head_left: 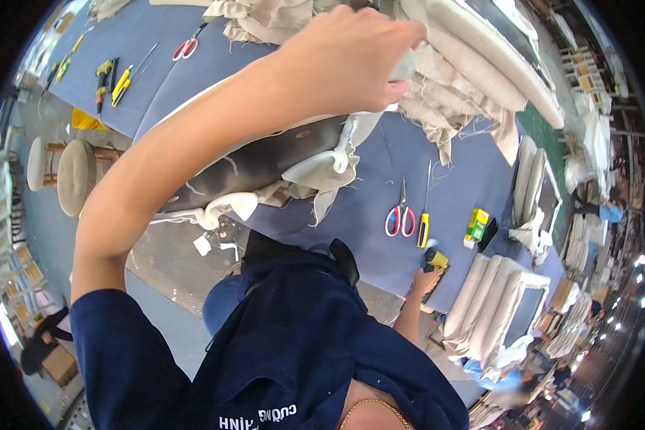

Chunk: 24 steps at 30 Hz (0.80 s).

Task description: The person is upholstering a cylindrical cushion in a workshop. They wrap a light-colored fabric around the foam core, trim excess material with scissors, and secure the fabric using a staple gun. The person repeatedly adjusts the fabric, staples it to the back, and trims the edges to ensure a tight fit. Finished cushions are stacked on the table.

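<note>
My left hand (351,61) reaches far across the table, fingers curled closed at the edge of a piece of grey fabric (405,68). Part of that grip is hidden behind the hand. Under my left forearm lies an upholstered furniture piece with a black underside (294,147), white curved frame parts (229,208) and frayed beige cloth (330,201) along its edge. Low on the right, my right hand (424,282) is wrapped round a yellow and black staple gun (437,259) at the table's near edge.
Red-handled scissors (400,218), a yellow screwdriver (423,229) and a green-yellow box (476,228) lie on the blue-grey table (451,179). More scissors (185,49), another gun-shaped tool (104,79) and yellow-handled tools (124,82) sit far left. Beige cushions (480,287) stand right; cloth (444,107) is heaped beyond.
</note>
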Tool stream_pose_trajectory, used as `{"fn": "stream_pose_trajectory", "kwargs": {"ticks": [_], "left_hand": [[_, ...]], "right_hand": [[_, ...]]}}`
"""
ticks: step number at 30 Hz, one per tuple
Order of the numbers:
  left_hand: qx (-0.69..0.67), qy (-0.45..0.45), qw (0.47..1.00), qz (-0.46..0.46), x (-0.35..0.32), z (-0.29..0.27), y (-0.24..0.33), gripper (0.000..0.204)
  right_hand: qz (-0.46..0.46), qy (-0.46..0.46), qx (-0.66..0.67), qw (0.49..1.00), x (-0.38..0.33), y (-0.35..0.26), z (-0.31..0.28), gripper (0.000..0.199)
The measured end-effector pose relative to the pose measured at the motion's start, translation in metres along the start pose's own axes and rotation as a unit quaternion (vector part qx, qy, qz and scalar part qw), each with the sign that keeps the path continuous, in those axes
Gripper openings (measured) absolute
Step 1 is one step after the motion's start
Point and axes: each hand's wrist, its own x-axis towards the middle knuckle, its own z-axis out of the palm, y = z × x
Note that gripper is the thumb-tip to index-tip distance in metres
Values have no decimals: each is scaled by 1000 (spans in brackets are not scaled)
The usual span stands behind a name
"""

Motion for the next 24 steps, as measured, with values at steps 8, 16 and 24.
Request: {"fn": "stream_pose_trajectory", "kwargs": {"ticks": [8, 16, 24], "left_hand": [[52, -105, 992, -53, 17, 6, 14, 46], [21, -95, 995, 9, 22, -11, 29, 37], [127, -93, 987, 10, 24, 12, 30, 55]], "right_hand": [[-52, -246, 479, 841, -1, -41, -116, 29], [-188, -319, 677, 636, -123, -270, -254, 22], [-324, -191, 599, 707, -147, -339, -296, 21]]}}
